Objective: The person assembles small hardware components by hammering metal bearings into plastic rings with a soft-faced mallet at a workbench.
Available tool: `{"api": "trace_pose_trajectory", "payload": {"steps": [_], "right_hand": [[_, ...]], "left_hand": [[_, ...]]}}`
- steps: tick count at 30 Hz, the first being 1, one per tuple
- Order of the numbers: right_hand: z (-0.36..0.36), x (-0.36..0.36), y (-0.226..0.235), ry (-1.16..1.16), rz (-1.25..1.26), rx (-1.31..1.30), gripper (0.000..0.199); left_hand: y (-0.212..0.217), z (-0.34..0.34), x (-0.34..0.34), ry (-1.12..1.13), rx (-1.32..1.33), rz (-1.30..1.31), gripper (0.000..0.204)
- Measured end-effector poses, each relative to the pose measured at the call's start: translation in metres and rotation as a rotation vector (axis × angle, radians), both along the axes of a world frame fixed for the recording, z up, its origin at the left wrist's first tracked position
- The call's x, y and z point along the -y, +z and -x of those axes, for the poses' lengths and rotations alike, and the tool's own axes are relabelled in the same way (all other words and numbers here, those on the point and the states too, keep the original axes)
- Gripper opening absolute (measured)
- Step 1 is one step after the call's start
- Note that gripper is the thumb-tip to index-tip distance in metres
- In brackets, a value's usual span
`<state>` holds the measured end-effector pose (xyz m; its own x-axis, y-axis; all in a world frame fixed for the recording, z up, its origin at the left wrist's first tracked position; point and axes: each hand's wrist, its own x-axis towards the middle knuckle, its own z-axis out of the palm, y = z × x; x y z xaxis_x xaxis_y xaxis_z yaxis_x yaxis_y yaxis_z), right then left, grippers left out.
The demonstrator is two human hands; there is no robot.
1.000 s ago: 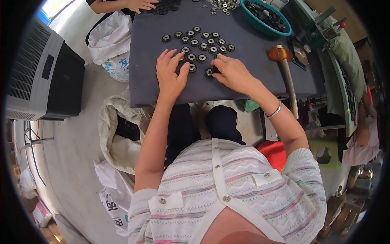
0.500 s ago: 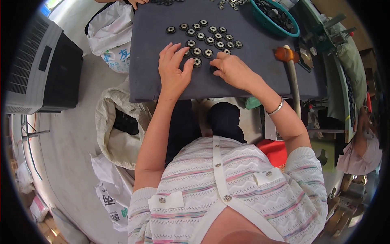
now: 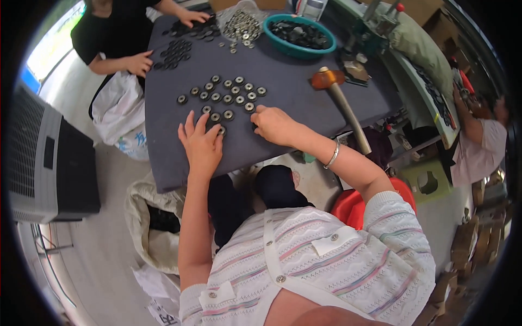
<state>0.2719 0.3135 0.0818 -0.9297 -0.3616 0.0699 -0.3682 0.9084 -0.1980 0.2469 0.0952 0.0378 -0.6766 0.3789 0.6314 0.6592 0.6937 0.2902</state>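
Several black round wheels with silver bearing centres (image 3: 240,100) lie in a loose cluster on the grey cloth-covered table (image 3: 293,84). At the near left of the cluster is my left hand (image 3: 200,145), its fingers spread; thumb and forefinger are beside one wheel (image 3: 222,131), and I cannot tell whether they touch it. My right hand (image 3: 277,127) pinches a small black round piece (image 3: 254,126), mostly hidden by the fingers, at the cluster's near right side. A silver bangle (image 3: 333,155) circles my right wrist.
A mallet (image 3: 328,79) lies to the right. Farther back are a teal basin (image 3: 300,51) of black pieces and a bag of small metal parts (image 3: 243,24). Across the table, another person's hands (image 3: 140,64) are near black discs (image 3: 173,53). An open sack (image 3: 138,228) stands at lower left.
The view has shifted, bringing more of the table's far side and the other person into sight. My right hand keeps its pinch on the black piece; my left fingers have spread wider.
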Motion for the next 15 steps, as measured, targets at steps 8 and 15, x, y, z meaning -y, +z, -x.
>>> {"api": "trace_pose_trajectory", "payload": {"steps": [8, 15], "right_hand": [[0.023, -0.083, 0.031, -0.232, 0.165, -0.327, 0.021], [0.124, -0.2, 0.065, -0.624, 0.104, -0.323, 0.02]], "left_hand": [[0.01, -0.003, -0.007, -0.159, 0.02, -0.005, 0.023], [0.014, -0.002, -0.007, -0.187, 0.071, -0.071, 0.023]]}}
